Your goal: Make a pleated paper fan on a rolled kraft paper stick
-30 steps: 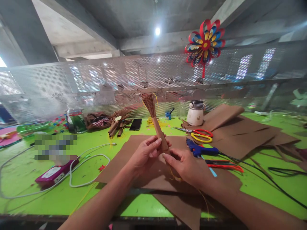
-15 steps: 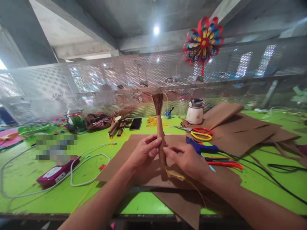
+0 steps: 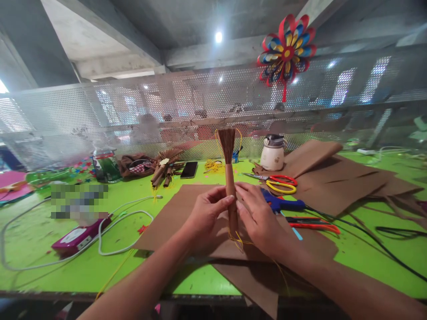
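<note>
A brown paper fan (image 3: pixel 230 178) stands upright in front of me, its pleats bunched at the top above a rolled paper handle. My left hand (image 3: pixel 211 209) is closed round the handle, thumb across its front. From the other side my right hand (image 3: pixel 258 218) presses its fingers against the same handle. Yellow string (image 3: pixel 238 240) hangs at the handle's lower end, and a thin yellow loop rises on either side of the pleats. Beneath the hands lies a sheet of brown paper (image 3: pixel 173 218) on the green table (image 3: pixel 130 280).
Right of my hands are a blue glue gun (image 3: pixel 283 203), a red-handled cutter (image 3: pixel 313 225), scissors (image 3: pixel 280 182) and stacked brown paper (image 3: pixel 353 178). Behind stand a flask (image 3: pixel 272 153), a phone (image 3: pixel 189 170) and more paper fans (image 3: pixel 163 171). A purple power strip (image 3: pixel 78 235) with a white cable lies left.
My right hand has moved up along the handle, its fingers now straighter and flatter against it. The fan has shifted slightly right in view. My left hand keeps its hold.
</note>
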A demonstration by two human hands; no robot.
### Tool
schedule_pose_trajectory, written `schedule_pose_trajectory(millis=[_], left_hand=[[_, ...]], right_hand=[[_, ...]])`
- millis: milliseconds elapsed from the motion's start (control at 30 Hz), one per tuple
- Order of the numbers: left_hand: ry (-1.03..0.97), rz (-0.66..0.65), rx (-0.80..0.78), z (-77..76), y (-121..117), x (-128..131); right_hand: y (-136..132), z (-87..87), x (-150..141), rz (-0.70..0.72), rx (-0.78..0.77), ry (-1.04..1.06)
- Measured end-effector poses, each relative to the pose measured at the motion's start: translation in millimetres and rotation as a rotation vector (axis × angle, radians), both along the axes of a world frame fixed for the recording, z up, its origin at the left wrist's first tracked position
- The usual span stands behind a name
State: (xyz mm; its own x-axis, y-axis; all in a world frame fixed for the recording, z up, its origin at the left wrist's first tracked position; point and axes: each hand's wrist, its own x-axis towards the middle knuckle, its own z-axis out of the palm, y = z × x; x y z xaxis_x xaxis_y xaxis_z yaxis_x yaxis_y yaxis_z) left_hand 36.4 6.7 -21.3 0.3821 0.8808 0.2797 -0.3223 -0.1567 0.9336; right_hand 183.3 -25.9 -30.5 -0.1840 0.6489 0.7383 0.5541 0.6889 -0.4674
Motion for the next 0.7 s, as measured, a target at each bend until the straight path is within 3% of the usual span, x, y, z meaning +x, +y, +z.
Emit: schedule_pose_trajectory(millis=[167,400,533,700], left_hand=[[0.077,0.037,0.066,2.8,-1.6,-0.2],[-0.083,-0.102,-0.174,6.0,-2.2,-5.8],[-0.091,-0.150,-0.190,6.2,-1.4,-8.5],[-0.097,-0.115,-0.208,6.4,0.4,-8.9]], right_hand=[[-2.6,-0.5,-1.4,-0.028,-0.017,-0.015],[-3.8,5.3,3.9,-0.070,0.034,0.043],[1.2,5.3,7.5,-0.073,0.105,0.093],[6.5,3.5,10.9,-0.100,0.145,0.118]])
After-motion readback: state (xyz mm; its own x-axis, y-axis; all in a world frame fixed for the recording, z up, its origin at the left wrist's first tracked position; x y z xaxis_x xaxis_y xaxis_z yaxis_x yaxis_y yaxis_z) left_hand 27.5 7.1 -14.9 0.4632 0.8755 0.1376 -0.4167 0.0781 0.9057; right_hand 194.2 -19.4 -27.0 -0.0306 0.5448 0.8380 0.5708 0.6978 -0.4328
